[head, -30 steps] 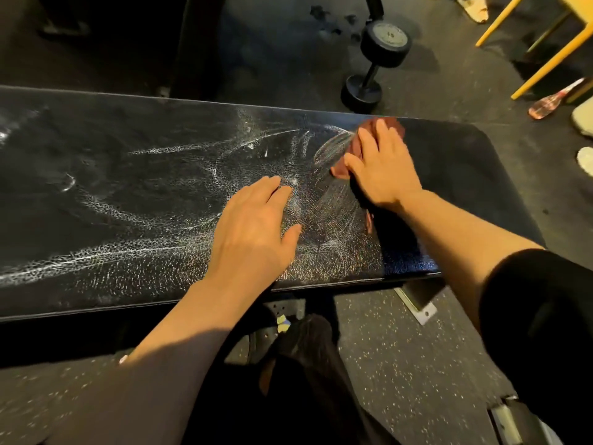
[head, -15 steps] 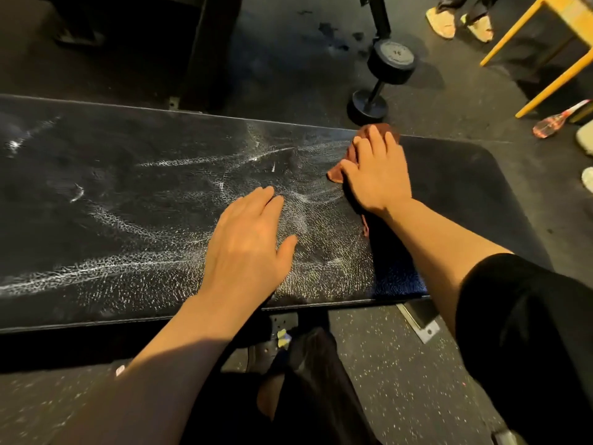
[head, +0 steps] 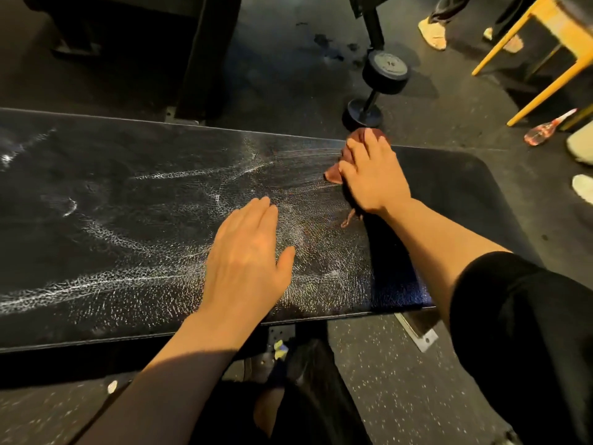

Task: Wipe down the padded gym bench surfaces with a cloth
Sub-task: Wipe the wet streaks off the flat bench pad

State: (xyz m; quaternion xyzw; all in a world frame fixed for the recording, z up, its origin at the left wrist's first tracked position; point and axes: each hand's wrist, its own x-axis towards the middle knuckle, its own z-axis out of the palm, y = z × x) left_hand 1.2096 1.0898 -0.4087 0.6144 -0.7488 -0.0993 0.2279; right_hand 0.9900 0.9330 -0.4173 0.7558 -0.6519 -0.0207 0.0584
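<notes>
My right hand (head: 372,175) pressed the cloth (head: 335,173) flat at the bench (head: 128,194) pad's far edge. My left hand (head: 247,261) lay flat, fingers straight, holding nothing.

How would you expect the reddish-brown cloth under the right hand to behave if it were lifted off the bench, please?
The reddish-brown cloth is probably floppy: it bunches in folds under the right hand, and a thin tail trails loose behind the wrist. It likely weighs little, being small and thin. It seems to slide easily over the black padded bench, given the streaked smears there.
</notes>
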